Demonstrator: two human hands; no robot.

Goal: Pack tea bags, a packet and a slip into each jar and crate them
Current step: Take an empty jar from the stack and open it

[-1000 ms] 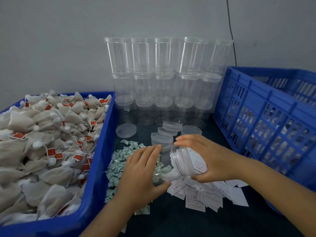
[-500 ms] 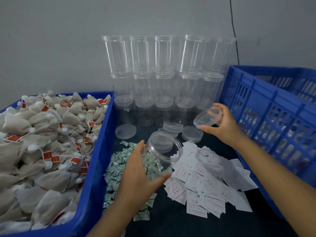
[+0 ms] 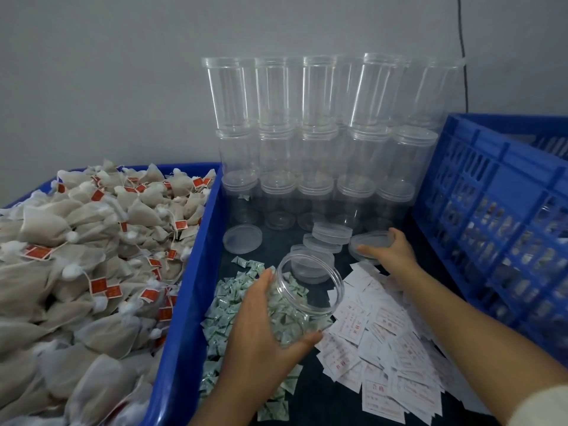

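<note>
My left hand (image 3: pixel 264 330) grips a clear open jar (image 3: pixel 310 287), tilted with its mouth up and away, above the pile of small green-and-white packets (image 3: pixel 229 305). My right hand (image 3: pixel 390 250) holds a clear lid (image 3: pixel 367 242) low over the dark table, beside other loose lids (image 3: pixel 327 238). White paper slips (image 3: pixel 387 342) with red print lie spread under my right forearm. Tea bags (image 3: pixel 76 247) with red tags fill the blue bin (image 3: pixel 190 302) on the left. The blue slatted crate (image 3: pixel 491 192) stands at the right, with filled jars dimly visible through its wall.
Stacked empty clear jars (image 3: pixel 322 133) stand in three tiers against the grey wall at the back. One lid (image 3: pixel 242 239) lies flat near the bin's corner. A black cable (image 3: pixel 461 50) runs down the wall.
My right hand has taken the lid off the jar and carried it back-right, down to the table by the other lids. My left hand keeps the jar, now open.
</note>
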